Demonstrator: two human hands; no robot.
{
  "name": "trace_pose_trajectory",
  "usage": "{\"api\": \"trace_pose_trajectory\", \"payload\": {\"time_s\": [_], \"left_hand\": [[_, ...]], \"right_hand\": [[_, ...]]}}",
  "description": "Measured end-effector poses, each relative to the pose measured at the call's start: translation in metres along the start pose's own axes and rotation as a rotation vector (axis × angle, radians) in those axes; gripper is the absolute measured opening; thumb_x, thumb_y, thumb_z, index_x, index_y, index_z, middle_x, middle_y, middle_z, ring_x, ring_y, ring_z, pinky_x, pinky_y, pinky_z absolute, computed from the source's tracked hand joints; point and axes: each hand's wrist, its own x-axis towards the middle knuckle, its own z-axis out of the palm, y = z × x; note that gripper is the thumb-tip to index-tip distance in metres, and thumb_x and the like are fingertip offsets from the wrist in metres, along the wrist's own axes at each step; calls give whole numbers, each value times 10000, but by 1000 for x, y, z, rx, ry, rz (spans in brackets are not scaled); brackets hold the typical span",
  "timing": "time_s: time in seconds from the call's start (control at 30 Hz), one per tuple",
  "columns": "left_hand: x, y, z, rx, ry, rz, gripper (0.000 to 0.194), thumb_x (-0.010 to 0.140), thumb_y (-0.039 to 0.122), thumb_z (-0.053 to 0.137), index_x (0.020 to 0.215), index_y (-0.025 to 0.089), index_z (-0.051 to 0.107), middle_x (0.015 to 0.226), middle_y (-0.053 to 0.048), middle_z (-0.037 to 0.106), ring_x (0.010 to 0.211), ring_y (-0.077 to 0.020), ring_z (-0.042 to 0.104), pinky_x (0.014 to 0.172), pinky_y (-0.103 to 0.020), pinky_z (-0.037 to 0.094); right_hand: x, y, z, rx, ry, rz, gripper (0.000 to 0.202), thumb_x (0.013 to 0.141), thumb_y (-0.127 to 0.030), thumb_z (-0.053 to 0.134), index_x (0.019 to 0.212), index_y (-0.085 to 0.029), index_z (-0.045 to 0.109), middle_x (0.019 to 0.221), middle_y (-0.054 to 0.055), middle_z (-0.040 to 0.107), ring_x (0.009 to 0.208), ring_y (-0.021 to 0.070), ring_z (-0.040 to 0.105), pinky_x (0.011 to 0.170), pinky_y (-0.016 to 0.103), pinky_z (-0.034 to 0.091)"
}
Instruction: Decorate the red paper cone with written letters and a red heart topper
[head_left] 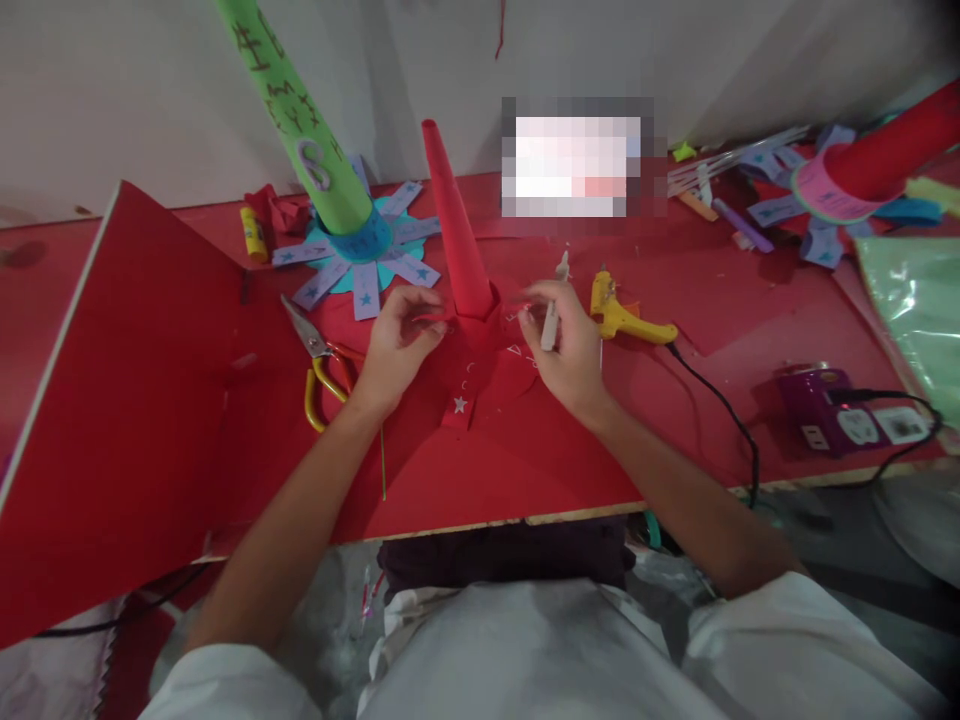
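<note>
A tall red paper cone (457, 235) stands on a red round base (491, 375) with white drawn marks and a strip bearing a white star (460, 405). To its left is my left hand (405, 340), fingers curved and apart, nothing visible between them. My right hand (566, 345), on the cone's other side, holds a whitish pen (551, 325) against the palm, with thumb and forefinger near the base. Scissors (319, 350) with yellow and red handles lie beside my left hand. A yellow glue gun (630, 322) rests right of my right hand.
A green paper tube (315, 140) with blue strips stands behind on the left. At far left rises a red panel (135, 400). On the right are a red tube (900, 150), a green plastic sheet (915, 310) and a purple power box (825, 410) with a black cable.
</note>
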Motion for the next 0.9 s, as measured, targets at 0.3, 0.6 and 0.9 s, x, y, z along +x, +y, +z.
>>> {"api": "trace_pose_trajectory", "payload": {"time_s": [0.3, 0.6, 0.9], "left_hand": [[-6, -11, 4, 371, -152, 50, 341, 954, 439, 764, 1183, 197, 694, 1248, -125, 776, 1175, -258, 741, 1073, -427, 567], [-13, 6, 13, 492, -130, 143, 358, 935, 526, 801, 1057, 223, 656, 1210, -95, 786, 1147, -272, 739, 1042, -428, 566], [-17, 11, 15, 486, -54, 216, 448, 933, 635, 778, 1012, 231, 602, 1210, -107, 781, 1121, -269, 747, 998, -414, 569]], "right_hand": [[-2, 0, 5, -3, -76, -14, 254, 986, -262, 662, 1239, -286, 659, 1234, 69, 780, 1151, 271, 760, 1045, 484, 643], [-7, -12, 4, 3, -93, -51, 279, 999, -273, 651, 1277, -294, 650, 1259, 75, 786, 1169, 275, 766, 1037, 489, 649], [-10, -19, 2, 23, -51, -116, 284, 1055, -338, 602, 1335, -310, 644, 1296, 83, 769, 1178, 276, 764, 1041, 492, 655]]}}
